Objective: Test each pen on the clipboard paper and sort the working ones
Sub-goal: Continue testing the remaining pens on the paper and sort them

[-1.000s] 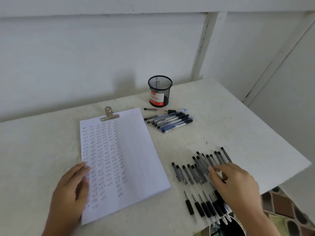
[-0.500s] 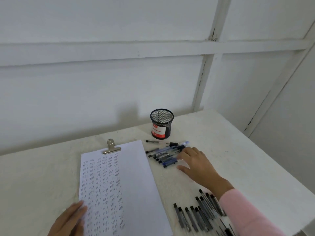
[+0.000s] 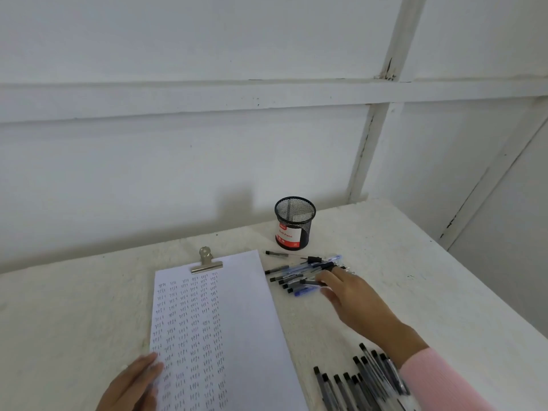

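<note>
Crossed right hand (image 3: 353,295) from near black pens (image 3: 355,384) to far pen pile (image 3: 299,275), likely sorting a tested one; grip unreadable. Pins clipboard paper (image 3: 246,321) with flat left hand (image 3: 130,384).

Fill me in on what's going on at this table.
A person is testing pens. The left hand rests on the clipboard paper, partly covered with columns of scribbles. The right hand is at the far pile of pens beside the mesh cup; whether it grips one is unclear. More black pens lie at the near right.
</note>
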